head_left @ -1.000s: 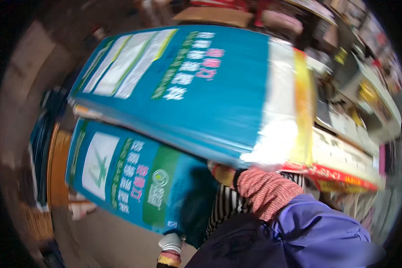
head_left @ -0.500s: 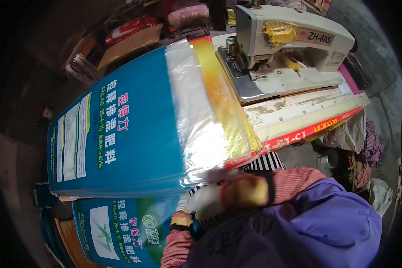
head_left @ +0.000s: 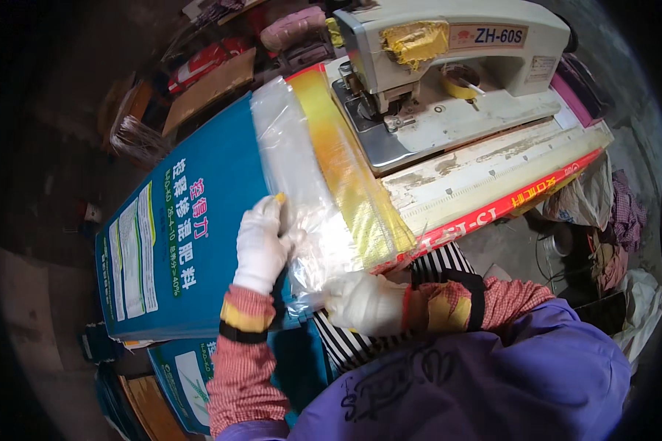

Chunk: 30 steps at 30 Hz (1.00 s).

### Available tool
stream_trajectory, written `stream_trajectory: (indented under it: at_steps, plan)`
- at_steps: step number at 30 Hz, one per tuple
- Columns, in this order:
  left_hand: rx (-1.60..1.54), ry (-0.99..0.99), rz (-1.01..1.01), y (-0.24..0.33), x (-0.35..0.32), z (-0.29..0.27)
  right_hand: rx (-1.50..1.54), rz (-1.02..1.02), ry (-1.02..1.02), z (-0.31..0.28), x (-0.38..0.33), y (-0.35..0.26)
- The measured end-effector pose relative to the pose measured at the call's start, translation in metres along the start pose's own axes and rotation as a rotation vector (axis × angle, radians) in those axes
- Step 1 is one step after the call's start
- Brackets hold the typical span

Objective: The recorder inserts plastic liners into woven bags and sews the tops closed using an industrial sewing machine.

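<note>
A stack of teal printed bags (head_left: 221, 140) lies in front of me, with a clear plastic liner (head_left: 281, 125) sticking out along its right edge. My left hand (head_left: 260, 246), in a white glove, rests on that edge. Its thumb is spread from the fingers, and the film is crumpled beside them. At the near corner my right hand (head_left: 368, 301), also gloved, is closed on the liner's edge; its fingertips are partly hidden. A yellow woven bag (head_left: 331, 140) lies under the liner, next to a pale sewing machine (head_left: 456, 66).
The machine stands on a worn white board (head_left: 485, 173) with a red printed front edge (head_left: 485, 224). More teal bags (head_left: 180, 382) are below the stack at lower left. A cardboard piece (head_left: 210, 92) and pink cushion (head_left: 293, 28) are behind. White sacks (head_left: 577, 195) sit at right.
My left hand has moved up and forward from near my lap onto the liner. My right hand has settled at the stack's near corner. The view has shifted slightly.
</note>
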State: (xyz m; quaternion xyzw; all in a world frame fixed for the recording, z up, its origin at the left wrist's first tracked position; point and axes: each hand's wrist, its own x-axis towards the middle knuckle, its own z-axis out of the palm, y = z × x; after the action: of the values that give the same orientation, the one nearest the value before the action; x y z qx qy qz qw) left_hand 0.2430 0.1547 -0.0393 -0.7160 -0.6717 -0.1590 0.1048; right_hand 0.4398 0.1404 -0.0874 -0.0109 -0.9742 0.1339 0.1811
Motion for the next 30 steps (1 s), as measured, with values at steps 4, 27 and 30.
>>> stream_trajectory:
  at_steps: [4,27,30]
  plan:
    - [-0.174,-0.054,-0.108,-0.026,0.008,0.005,0.771,-0.046,0.088,-0.028,-0.009,0.019]
    - [0.165,0.135,0.223,-0.02,0.011,-0.028,0.312,0.768,-0.338,-0.064,0.135,0.145]
    - [0.059,0.119,0.251,-0.029,0.011,-0.024,0.724,0.975,-0.173,-0.061,0.136,0.14]
